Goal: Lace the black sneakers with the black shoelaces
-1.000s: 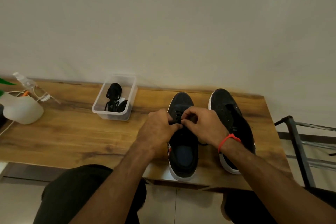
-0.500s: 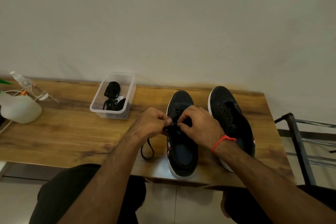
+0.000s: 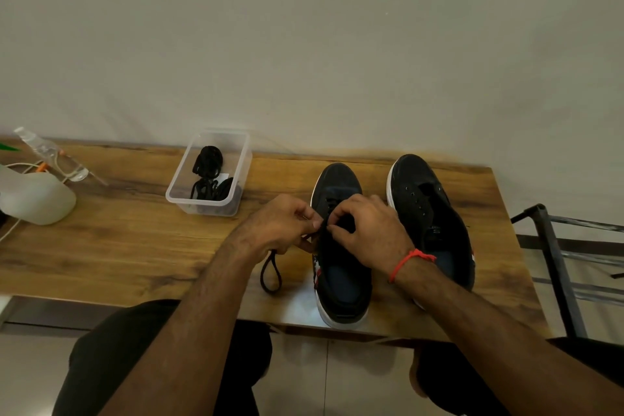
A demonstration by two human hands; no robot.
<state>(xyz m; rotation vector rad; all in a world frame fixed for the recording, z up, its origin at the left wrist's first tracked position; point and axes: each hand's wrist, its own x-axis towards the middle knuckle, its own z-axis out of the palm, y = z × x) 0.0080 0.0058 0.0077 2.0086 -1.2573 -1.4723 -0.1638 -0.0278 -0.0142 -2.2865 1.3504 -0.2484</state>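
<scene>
Both hands, left hand (image 3: 280, 224) and right hand (image 3: 366, 230), pinch a thin black shoelace (image 3: 271, 275) over the left sneaker (image 3: 341, 284); its loop hangs at 7 o'clock.

Only a white "S" beneath a row of small unreadable white letters shows, printed on the tongue of the right-hand black sneaker (image 3: 434, 213) near the table's right edge.

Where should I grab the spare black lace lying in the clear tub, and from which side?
Take the loose lace at the near end of the clear tub, probably from straight above: the walls block a sideways approach and the top is open. Pinch its raised strands, not the tighter bundle behind it, which looks coiled.
</scene>
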